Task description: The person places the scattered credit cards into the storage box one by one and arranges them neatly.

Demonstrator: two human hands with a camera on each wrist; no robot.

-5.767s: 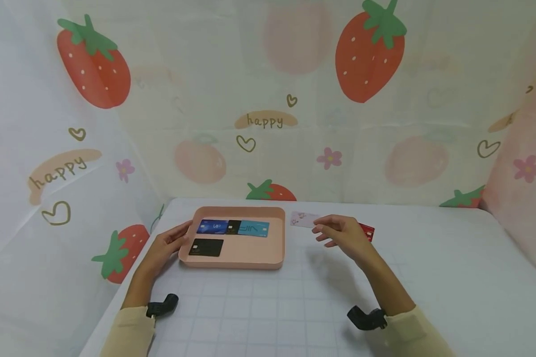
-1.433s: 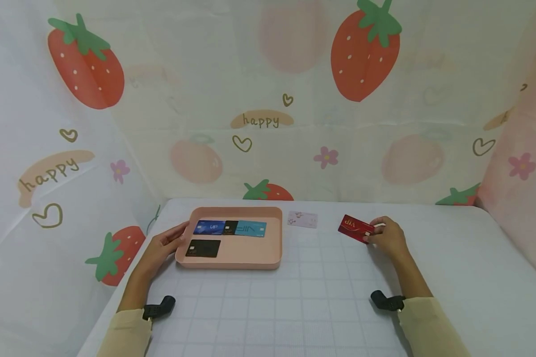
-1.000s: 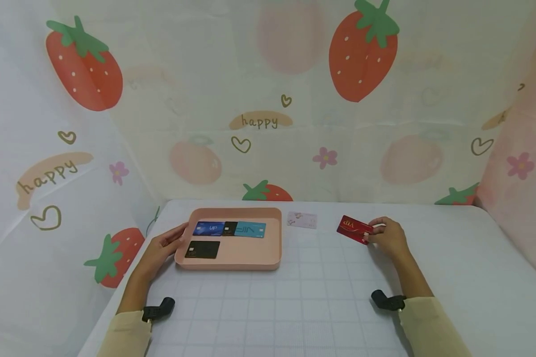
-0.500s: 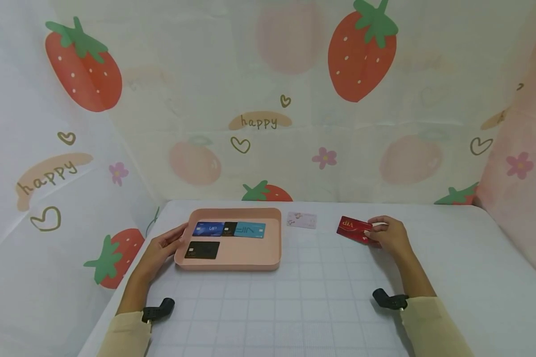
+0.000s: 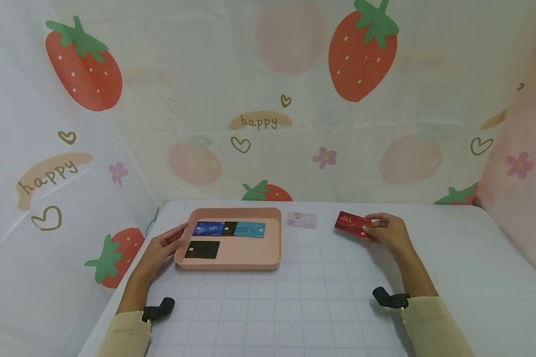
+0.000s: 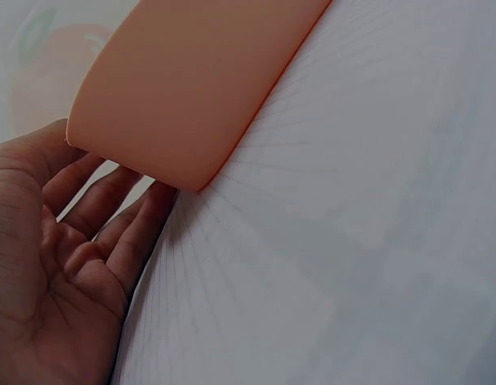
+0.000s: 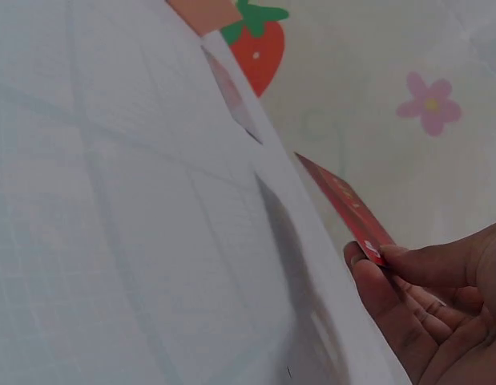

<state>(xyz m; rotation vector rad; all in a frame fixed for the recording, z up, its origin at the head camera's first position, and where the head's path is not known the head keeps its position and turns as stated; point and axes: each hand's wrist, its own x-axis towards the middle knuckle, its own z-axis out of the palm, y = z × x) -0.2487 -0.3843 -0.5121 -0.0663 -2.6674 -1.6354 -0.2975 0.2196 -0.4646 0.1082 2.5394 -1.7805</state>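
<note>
In the head view my right hand [image 5: 386,230] pinches a red VIP card [image 5: 352,224] by its right end, thumb on the printed face. The right wrist view shows the card [image 7: 348,210] raised off the white table, a shadow beneath it. My left hand [image 5: 161,250] touches the left side of a shallow pink tray [image 5: 250,255], fingers fairly straight along its outer wall. In the left wrist view their tips are hidden behind the tray corner [image 6: 175,128]. Inside the tray lie a blue VIP card [image 5: 208,228], a light blue card [image 5: 252,229] overlapping a black one, and another black card [image 5: 202,250].
A pale flowered card [image 5: 301,220] lies on the table between tray and right hand. The white tabletop [image 5: 277,307] has a faint grid. A strawberry-print cloth [image 5: 268,79] hangs behind and at both sides.
Over these seconds my right hand moved right from near the pale card and took hold of the red card. In the last half second the card has risen slightly. My left hand stays at the tray.
</note>
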